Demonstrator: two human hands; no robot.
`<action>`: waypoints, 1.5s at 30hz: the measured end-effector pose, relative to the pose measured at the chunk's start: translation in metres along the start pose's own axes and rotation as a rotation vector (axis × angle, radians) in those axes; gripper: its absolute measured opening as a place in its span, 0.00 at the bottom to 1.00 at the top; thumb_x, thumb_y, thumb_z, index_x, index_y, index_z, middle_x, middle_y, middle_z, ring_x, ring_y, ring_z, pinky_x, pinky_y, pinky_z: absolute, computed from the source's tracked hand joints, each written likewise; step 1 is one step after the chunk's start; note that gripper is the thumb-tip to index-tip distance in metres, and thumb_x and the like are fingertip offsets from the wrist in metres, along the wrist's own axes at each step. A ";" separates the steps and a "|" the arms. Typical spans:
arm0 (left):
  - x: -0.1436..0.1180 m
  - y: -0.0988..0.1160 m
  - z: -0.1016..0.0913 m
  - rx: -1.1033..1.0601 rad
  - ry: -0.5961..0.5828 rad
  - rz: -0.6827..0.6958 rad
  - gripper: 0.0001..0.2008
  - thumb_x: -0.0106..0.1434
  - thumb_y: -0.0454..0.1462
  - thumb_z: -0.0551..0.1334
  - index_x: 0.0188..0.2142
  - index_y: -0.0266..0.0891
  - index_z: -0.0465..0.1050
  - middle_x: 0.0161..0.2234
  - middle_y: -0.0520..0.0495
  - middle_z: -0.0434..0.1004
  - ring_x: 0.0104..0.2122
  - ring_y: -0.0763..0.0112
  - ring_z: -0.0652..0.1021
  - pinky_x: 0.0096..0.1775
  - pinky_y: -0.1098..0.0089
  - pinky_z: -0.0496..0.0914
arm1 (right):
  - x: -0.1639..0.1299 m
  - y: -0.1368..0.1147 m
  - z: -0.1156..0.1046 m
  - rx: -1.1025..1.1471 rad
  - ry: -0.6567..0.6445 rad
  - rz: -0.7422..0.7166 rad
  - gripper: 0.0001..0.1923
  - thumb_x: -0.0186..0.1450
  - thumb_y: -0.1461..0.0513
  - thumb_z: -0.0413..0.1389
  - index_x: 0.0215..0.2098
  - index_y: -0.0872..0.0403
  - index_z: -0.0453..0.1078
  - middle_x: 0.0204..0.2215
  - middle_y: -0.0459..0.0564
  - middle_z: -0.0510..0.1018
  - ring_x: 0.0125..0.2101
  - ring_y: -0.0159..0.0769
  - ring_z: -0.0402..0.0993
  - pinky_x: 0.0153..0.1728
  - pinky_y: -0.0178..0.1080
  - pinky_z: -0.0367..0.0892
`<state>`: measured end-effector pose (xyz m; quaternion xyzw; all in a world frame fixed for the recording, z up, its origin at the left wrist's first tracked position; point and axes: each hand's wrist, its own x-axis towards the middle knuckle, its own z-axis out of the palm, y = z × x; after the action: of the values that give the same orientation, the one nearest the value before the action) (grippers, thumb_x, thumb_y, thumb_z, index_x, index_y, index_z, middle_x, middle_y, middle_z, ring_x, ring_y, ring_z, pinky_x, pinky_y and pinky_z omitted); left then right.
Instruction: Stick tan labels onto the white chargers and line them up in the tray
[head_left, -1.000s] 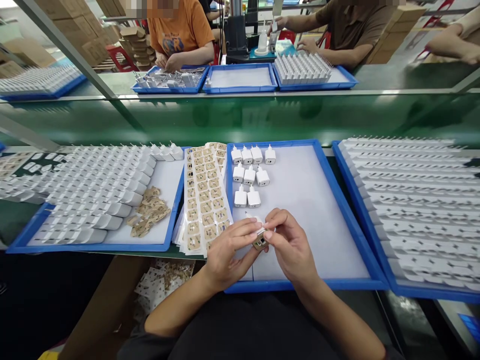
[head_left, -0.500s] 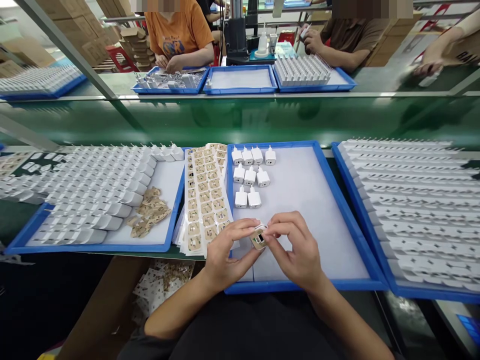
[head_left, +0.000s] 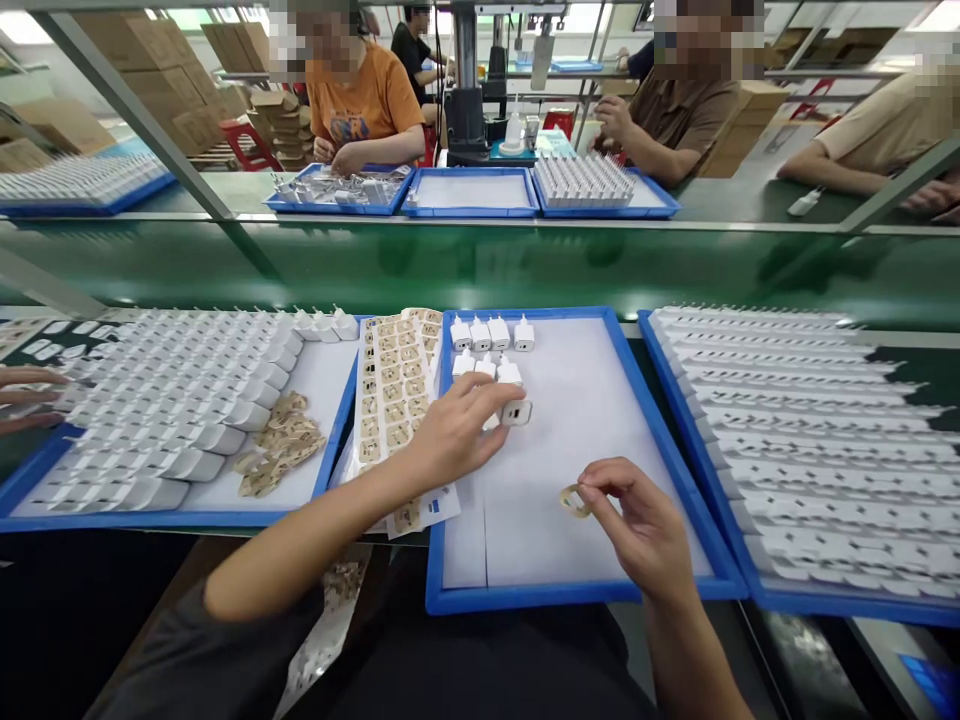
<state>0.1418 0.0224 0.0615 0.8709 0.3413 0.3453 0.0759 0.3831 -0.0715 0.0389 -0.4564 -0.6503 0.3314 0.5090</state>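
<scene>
My left hand point(head_left: 463, 425) grips a white charger point(head_left: 517, 412) between thumb and fingers, its port face turned towards me. It is over the left part of the blue-rimmed tray point(head_left: 525, 600), close to several standing white chargers point(head_left: 499, 333). My right hand point(head_left: 637, 515) pinches a curled tan backing paper point(head_left: 574, 501) over the middle of the same tray. Sheets of tan-backed stickers point(head_left: 390, 390) lie just left of the tray, partly under my left forearm. My left hand covers some of the chargers.
A left tray point(head_left: 341, 420) carries rows of white chargers and a heap of peeled tan papers point(head_left: 281, 445). Another full charger tray point(head_left: 847, 450) stands right. A co-worker's hand point(head_left: 30, 390) is at far left. Beyond the green belt point(head_left: 480, 260), people sit behind more trays.
My hands have parted. The left has carried the charger up towards the row of chargers, and the right has drawn away to the right with the tan paper peeled off it.
</scene>
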 end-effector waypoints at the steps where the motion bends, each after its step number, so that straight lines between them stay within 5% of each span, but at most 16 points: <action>1: 0.016 -0.008 0.010 0.031 -0.047 0.028 0.19 0.64 0.30 0.60 0.54 0.41 0.67 0.43 0.44 0.77 0.50 0.59 0.74 0.43 0.65 0.74 | -0.001 0.001 -0.001 -0.005 0.007 -0.004 0.05 0.68 0.67 0.57 0.38 0.51 0.71 0.33 0.49 0.75 0.33 0.37 0.73 0.32 0.40 0.68; 8: 0.117 -0.049 0.089 0.289 -0.348 0.100 0.19 0.67 0.25 0.48 0.53 0.39 0.67 0.48 0.40 0.74 0.53 0.61 0.71 0.44 0.67 0.70 | -0.009 0.016 -0.004 -0.100 0.013 0.008 0.03 0.69 0.64 0.56 0.36 0.52 0.71 0.31 0.49 0.76 0.31 0.36 0.73 0.31 0.39 0.69; 14: 0.140 -0.068 0.121 0.318 -0.424 0.089 0.17 0.65 0.23 0.50 0.48 0.34 0.70 0.44 0.36 0.77 0.51 0.56 0.72 0.47 0.62 0.67 | -0.013 0.022 -0.003 -0.115 -0.004 0.016 0.04 0.69 0.64 0.55 0.36 0.52 0.71 0.31 0.49 0.76 0.29 0.36 0.72 0.30 0.38 0.68; 20: 0.142 -0.078 0.117 0.247 -0.477 0.008 0.28 0.55 0.23 0.58 0.55 0.35 0.67 0.48 0.38 0.79 0.52 0.54 0.73 0.52 0.59 0.66 | -0.012 0.020 -0.003 -0.121 -0.022 0.000 0.06 0.70 0.64 0.54 0.35 0.52 0.70 0.30 0.49 0.76 0.29 0.35 0.71 0.31 0.38 0.67; 24: 0.146 -0.091 0.105 0.146 -0.488 -0.079 0.31 0.57 0.25 0.55 0.61 0.38 0.61 0.52 0.45 0.79 0.47 0.63 0.78 0.49 0.67 0.70 | -0.012 0.018 -0.002 -0.135 -0.026 0.001 0.06 0.70 0.63 0.53 0.34 0.52 0.70 0.30 0.49 0.75 0.28 0.35 0.71 0.30 0.39 0.68; 29: 0.150 -0.107 0.093 0.079 -0.479 -0.182 0.33 0.58 0.24 0.50 0.63 0.39 0.58 0.46 0.52 0.83 0.43 0.70 0.81 0.44 0.72 0.73 | -0.012 0.018 -0.001 -0.155 -0.015 -0.018 0.06 0.70 0.63 0.53 0.35 0.52 0.70 0.29 0.48 0.75 0.27 0.35 0.71 0.29 0.39 0.68; 36: 0.159 -0.108 0.095 0.087 -0.508 -0.100 0.25 0.61 0.28 0.53 0.55 0.43 0.73 0.56 0.52 0.77 0.60 0.61 0.68 0.59 0.62 0.65 | -0.011 0.018 0.000 -0.181 -0.022 -0.042 0.06 0.70 0.64 0.53 0.35 0.52 0.70 0.29 0.48 0.76 0.27 0.35 0.71 0.29 0.38 0.68; 40: 0.159 -0.108 0.099 0.094 -0.600 -0.042 0.18 0.62 0.30 0.56 0.45 0.45 0.80 0.53 0.53 0.79 0.58 0.60 0.70 0.59 0.61 0.64 | -0.011 0.017 -0.001 -0.193 -0.026 -0.039 0.06 0.70 0.64 0.53 0.35 0.52 0.70 0.29 0.48 0.76 0.27 0.35 0.71 0.29 0.38 0.68; 45: 0.160 -0.112 0.096 0.113 -0.613 -0.039 0.20 0.63 0.30 0.54 0.47 0.44 0.80 0.54 0.51 0.79 0.56 0.62 0.72 0.58 0.64 0.66 | -0.011 0.019 -0.001 -0.199 -0.025 -0.031 0.06 0.70 0.63 0.53 0.34 0.52 0.70 0.29 0.49 0.76 0.27 0.35 0.71 0.29 0.38 0.69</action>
<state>0.2282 0.2207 0.0358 0.9306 0.3378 0.0457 0.1332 0.3897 -0.0753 0.0178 -0.4904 -0.6934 0.2629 0.4578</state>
